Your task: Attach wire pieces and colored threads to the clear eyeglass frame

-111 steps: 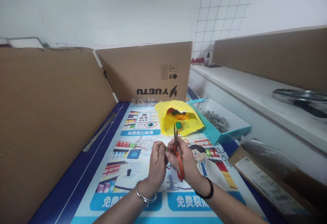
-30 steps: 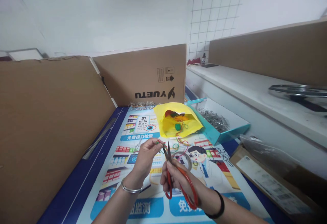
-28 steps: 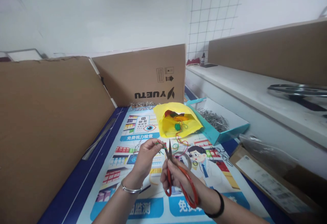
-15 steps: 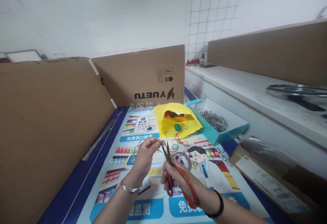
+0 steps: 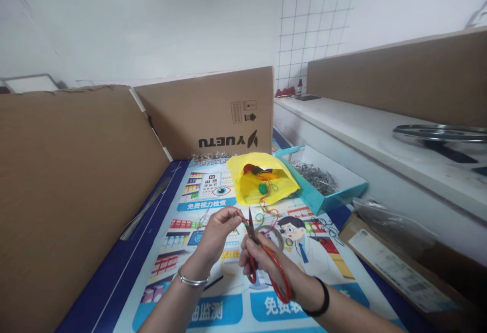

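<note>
Red and green yarn strands (image 5: 235, 215) are pinched between the thumb and fingers of my left hand (image 5: 217, 232), which is closed. My right hand (image 5: 258, 253) is wrapped round red-handled scissors (image 5: 283, 280), their blades pointing up and apart, close to my left fingertips. Yarn lies between or against the blades; I cannot tell whether it is cut. Loose strands trail back to a yellow pouch (image 5: 243, 191), whose mouth faces me. Inside it are a small green yarn ball (image 5: 262, 188) and red and orange yarn.
A teal-edged box (image 5: 342, 199) of small metal pieces stands right of the pouch. Dark rings (image 5: 329, 229) lie nearby. An opened carton (image 5: 395, 267) with clear plastic is at the right. Cardboard panels (image 5: 205, 105) border the back and left. A roll of tape (image 5: 272, 236) lies behind my right hand.
The scissor blades have shifted slightly closer to the yarn at my left fingertips. Both hands keep their grip, and the camera view has moved a little.
</note>
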A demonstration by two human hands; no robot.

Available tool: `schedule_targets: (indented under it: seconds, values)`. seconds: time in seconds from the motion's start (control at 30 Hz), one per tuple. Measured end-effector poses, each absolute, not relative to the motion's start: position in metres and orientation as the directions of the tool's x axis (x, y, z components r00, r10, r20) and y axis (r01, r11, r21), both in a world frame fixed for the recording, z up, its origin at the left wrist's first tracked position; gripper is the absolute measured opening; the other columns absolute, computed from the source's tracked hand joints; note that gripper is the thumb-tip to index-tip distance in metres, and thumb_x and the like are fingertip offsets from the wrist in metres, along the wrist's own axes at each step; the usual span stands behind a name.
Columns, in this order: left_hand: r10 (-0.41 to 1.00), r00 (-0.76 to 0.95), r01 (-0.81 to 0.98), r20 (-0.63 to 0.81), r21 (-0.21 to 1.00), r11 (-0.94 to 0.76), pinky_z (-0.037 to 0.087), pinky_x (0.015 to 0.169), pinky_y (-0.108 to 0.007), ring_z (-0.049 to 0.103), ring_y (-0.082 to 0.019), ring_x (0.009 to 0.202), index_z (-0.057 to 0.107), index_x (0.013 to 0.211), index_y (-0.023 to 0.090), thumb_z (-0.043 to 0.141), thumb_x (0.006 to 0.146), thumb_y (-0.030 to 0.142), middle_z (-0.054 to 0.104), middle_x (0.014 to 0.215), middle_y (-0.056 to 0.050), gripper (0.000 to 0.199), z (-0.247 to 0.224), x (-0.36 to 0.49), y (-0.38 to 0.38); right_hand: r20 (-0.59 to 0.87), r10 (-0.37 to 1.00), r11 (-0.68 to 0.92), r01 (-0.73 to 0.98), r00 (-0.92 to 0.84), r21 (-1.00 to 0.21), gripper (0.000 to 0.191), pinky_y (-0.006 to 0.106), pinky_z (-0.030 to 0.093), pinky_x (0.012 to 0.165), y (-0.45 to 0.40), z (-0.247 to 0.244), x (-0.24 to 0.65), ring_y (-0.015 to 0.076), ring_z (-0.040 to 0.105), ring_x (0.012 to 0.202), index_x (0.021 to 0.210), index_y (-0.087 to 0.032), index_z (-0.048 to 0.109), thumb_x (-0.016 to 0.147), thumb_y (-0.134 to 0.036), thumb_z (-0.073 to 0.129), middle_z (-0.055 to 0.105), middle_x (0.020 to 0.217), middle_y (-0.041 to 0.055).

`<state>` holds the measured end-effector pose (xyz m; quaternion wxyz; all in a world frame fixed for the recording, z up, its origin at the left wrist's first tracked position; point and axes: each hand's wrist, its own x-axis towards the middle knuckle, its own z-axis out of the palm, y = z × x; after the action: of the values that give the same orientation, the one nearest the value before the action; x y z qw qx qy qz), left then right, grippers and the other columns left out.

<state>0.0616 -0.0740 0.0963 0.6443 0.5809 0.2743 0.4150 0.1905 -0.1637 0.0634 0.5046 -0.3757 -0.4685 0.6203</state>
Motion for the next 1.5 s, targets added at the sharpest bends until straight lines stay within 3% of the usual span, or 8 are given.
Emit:
schedule_targets:
  seconds: [0.13,0.3,0.47,0.6,0.77,0.97,1.2,1.5]
  values:
    - [0.859,0.495,-0.236,0.132,0.972,-0.014,0.04,0.074,-0.025,0.052,-0.013,0.074,0.064,0.071,0.016,0.068,0.074,0.025,0.059,0.074,0.0,0.01,0.095,0.063,-0.074,0.07,0.981,0.035,-0.193,-0.179,-0.981,0.039,0.022,0.042,0.05,-0.164,0.068,0.193,0.0095,0.054,0.058,0.086,-0.017,0.046,0.087,-0.056,0.045,0.054,0.075,0.0007]
    - [0.867,0.468,-0.252,0.171,0.966,-0.055,0.04,0.077,-0.025,0.052,-0.014,0.079,0.065,0.07,0.017,0.069,0.073,0.026,0.058,0.079,-0.001,0.01,0.09,0.065,-0.072,0.031,0.98,-0.006,-0.184,-0.199,-0.983,0.039,0.018,0.034,0.039,-0.165,0.07,0.194,0.0056,0.046,0.043,0.085,-0.019,0.043,0.086,-0.058,0.044,0.05,0.065,-0.0042]
    - [0.871,0.448,-0.309,0.202,0.949,-0.061,0.039,0.087,-0.028,0.053,-0.018,0.098,0.066,0.072,0.017,0.07,0.073,0.025,0.059,0.097,-0.005,0.008,0.085,0.065,-0.071,0.041,0.977,-0.005,-0.212,-0.211,-0.977,0.039,0.017,0.032,0.037,-0.165,0.067,0.196,0.0045,0.044,0.038,0.086,-0.018,0.044,0.087,-0.057,0.044,0.05,0.061,-0.0051]
    - [0.845,0.506,-0.38,0.171,0.924,0.04,0.036,0.094,-0.034,0.052,-0.022,0.108,0.062,0.074,0.017,0.069,0.075,0.031,0.062,0.109,-0.008,0.015,0.086,0.067,-0.073,0.038,0.97,-0.027,-0.259,-0.24,-0.965,0.04,0.017,0.033,0.037,-0.165,0.069,0.196,0.0054,0.044,0.037,0.086,-0.017,0.047,0.088,-0.057,0.042,0.05,0.056,-0.0055]
    - [0.79,0.597,-0.429,0.14,0.887,0.167,0.042,0.085,-0.036,0.06,-0.02,0.087,0.052,0.077,0.019,0.064,0.078,0.045,0.065,0.094,-0.008,0.028,0.08,0.07,-0.077,0.0,0.963,-0.099,-0.355,-0.268,-0.929,0.044,0.019,0.037,0.036,-0.163,0.07,0.194,0.0072,0.045,0.035,0.089,-0.017,0.048,0.085,-0.061,0.044,0.051,0.054,-0.005]
    - [0.9,0.38,-0.188,0.214,0.971,-0.151,0.038,0.058,-0.024,0.046,-0.011,0.056,0.049,0.08,0.02,0.048,0.088,0.045,0.05,0.063,0.003,0.026,0.065,0.073,-0.086,-0.022,0.968,-0.116,-0.368,-0.251,-0.922,0.045,0.018,0.036,0.036,-0.164,0.071,0.192,0.0063,0.045,0.036,0.09,-0.016,0.049,0.084,-0.06,0.046,0.052,0.055,-0.0044]
    - [0.909,0.265,-0.046,0.323,0.945,-0.323,0.037,0.057,-0.024,0.043,-0.011,0.057,0.046,0.082,0.021,0.039,0.093,0.041,0.045,0.064,0.004,0.025,0.061,0.074,-0.093,-0.018,0.976,-0.078,-0.271,-0.215,-0.959,0.04,0.018,0.038,0.041,-0.164,0.065,0.192,0.006,0.048,0.042,0.09,-0.017,0.048,0.087,-0.057,0.044,0.053,0.064,-0.0031]
    - [0.931,0.227,0.017,0.285,0.955,-0.296,0.039,0.056,-0.024,0.048,-0.01,0.057,0.045,0.087,0.021,0.038,0.092,0.043,0.051,0.07,0.002,0.024,0.06,0.075,-0.093,0.003,0.971,-0.012,-0.061,-0.241,-0.998,0.04,0.02,0.039,0.05,-0.167,0.071,0.195,0.0062,0.05,0.054,0.091,-0.016,0.047,0.088,-0.056,0.042,0.053,0.076,-0.0004]
